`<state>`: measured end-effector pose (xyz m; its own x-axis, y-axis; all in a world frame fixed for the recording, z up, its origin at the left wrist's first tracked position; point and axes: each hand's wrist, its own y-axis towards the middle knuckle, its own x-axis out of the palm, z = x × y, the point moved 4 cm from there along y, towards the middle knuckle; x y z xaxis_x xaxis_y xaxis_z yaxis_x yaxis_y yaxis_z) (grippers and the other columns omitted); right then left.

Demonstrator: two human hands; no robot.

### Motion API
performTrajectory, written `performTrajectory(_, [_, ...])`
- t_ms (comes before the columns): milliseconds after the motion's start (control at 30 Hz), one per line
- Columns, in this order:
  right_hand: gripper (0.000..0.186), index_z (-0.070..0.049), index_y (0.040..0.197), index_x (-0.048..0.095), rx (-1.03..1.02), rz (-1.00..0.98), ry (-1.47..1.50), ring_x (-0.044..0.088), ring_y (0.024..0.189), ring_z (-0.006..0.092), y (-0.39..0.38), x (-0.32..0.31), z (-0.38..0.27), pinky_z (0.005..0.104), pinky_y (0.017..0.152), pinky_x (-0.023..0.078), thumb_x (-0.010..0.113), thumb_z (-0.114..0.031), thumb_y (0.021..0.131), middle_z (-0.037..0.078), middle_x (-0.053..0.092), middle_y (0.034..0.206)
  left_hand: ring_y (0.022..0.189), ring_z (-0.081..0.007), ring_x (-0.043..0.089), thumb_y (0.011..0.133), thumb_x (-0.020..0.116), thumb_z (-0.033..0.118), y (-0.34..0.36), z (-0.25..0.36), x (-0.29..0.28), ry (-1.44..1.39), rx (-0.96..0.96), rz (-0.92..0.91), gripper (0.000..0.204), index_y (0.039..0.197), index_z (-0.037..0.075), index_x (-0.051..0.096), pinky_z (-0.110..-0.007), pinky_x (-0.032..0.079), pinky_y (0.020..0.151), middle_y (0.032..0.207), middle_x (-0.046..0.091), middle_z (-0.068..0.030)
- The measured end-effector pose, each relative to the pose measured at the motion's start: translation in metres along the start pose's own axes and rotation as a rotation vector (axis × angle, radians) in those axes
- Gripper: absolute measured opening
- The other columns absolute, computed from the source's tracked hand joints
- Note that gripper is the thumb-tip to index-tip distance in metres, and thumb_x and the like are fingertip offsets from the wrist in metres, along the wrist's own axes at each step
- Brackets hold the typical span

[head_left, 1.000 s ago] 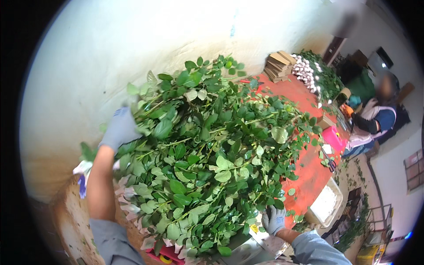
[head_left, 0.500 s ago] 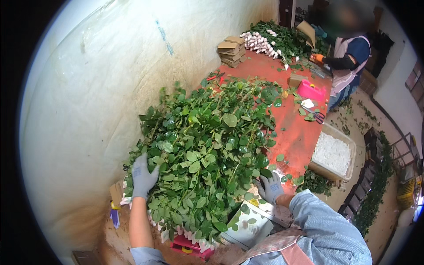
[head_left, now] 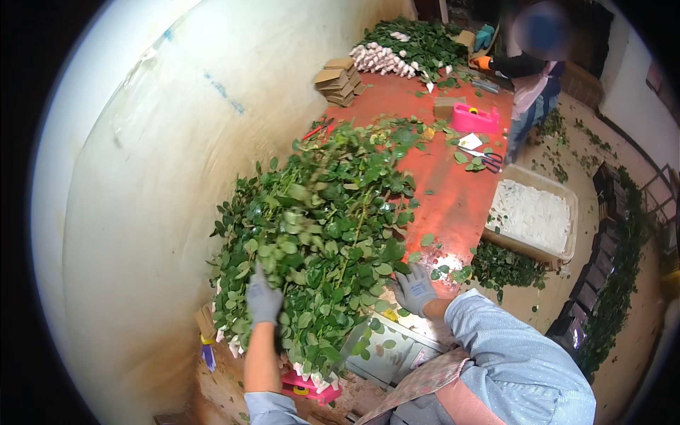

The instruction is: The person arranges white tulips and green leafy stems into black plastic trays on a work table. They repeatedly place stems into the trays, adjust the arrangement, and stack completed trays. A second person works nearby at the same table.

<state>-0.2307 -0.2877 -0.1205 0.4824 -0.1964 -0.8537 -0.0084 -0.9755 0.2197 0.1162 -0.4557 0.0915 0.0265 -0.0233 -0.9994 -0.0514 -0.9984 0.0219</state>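
Since the earlier frame, the left hand (head_left: 264,296) has shifted away from the wall (head_left: 163,205) and inward along the heap of leafy stems (head_left: 340,244), while the right hand (head_left: 416,290) stays at the heap's near right corner; our view has swung too. The heap lies across the near end of the red table (head_left: 450,198), pale tips towards us, some upper leaves blurred.

We see the left hand's fingers extended against the leaves, but cannot tell whether its grip has closed on any stem. The right hand's grip is loosely spread, palm down, with nothing visibly held.

We judge this heap unfinished: its stems fan out loosely, and we make out no band or wrap around it. At the far end lies another leafy pile (head_left: 418,46) with pale tips, beside stacked cardboard (head_left: 340,81); how finished that one is, we cannot tell.
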Motion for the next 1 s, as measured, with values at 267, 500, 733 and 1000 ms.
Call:
performTrajectory(267, [0.058, 0.002, 0.136, 0.051, -0.007, -0.029, 0.027, 0.036, 0.14, 0.043, -0.004, -0.003, 0.013, 0.0562, 0.118, 0.024, 0.058, -0.035, 0.091, 0.024, 0.046, 0.146, 0.11, -0.0482, 0.058, 0.079, 0.076, 0.026, 0.104, -0.111, -0.101, 0.096, -0.119, 0.31, 0.055, 0.121, -0.006, 0.063, -0.054, 0.046, 0.097, 0.112, 0.065, -0.0308])
performTrajectory(500, [0.059, 0.0, 0.14, 0.052, 0.024, -0.08, 0.057, 0.035, 0.142, 0.0414, 0.002, -0.004, 0.018, 0.0559, 0.12, 0.021, 0.054, -0.037, 0.093, 0.024, 0.046, 0.148, 0.118, -0.0455, 0.062, 0.07, 0.087, 0.026, 0.086, -0.065, -0.009, -0.255, 0.03, -0.203, 0.088, 0.143, -0.003, 0.047, -0.047, 0.049, 0.102, 0.131, 0.063, -0.0296])
performTrajectory(733, [0.057, -0.001, 0.138, 0.054, 0.022, -0.131, 0.027, 0.034, 0.145, 0.0401, 0.001, 0.008, 0.018, 0.056, 0.121, 0.017, 0.052, -0.039, 0.095, 0.024, 0.045, 0.151, 0.138, -0.0435, 0.041, 0.074, 0.086, 0.03, 0.034, 0.009, -0.035, 0.194, 0.051, 0.274, 0.099, 0.154, 0.003, 0.036, -0.051, 0.033, 0.116, 0.153, 0.039, -0.0254])
performTrajectory(1000, [0.058, 0.002, 0.136, 0.051, 0.007, -0.088, 0.068, 0.035, 0.142, 0.0412, 0.004, 0.005, 0.013, 0.0563, 0.121, 0.02, 0.054, -0.036, 0.093, 0.024, 0.044, 0.15, 0.131, -0.0366, 0.05, 0.084, 0.066, 0.018, -0.028, 0.104, -0.01, 0.266, 0.899, -0.123, 0.057, 0.138, 0.006, 0.054, -0.05, 0.036, 0.114, 0.138, 0.055, -0.0182])
